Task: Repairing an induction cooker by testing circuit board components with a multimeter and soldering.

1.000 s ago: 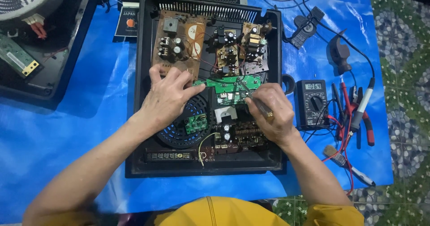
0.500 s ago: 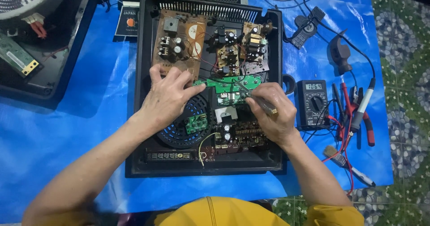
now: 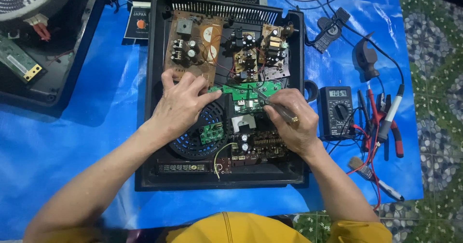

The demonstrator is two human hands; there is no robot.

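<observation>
Over the last second your right hand (image 3: pixel 293 127) has slid slightly left and up, bringing the screwdriver (image 3: pixel 274 106), clenched in its fingers, onto the green board (image 3: pixel 243 91) at frame centre; work is settling there. Your left hand (image 3: pixel 179 105) has stayed put, fingers spread and pressing (holding nothing) beside it. The board lies flat inside the black casing (image 3: pixel 153 79), studded with small parts.

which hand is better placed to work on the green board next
Right, likely: the right hand already holds the screwdriver with its tip at the green board, while the left hand only steadies that board's edge.
</observation>
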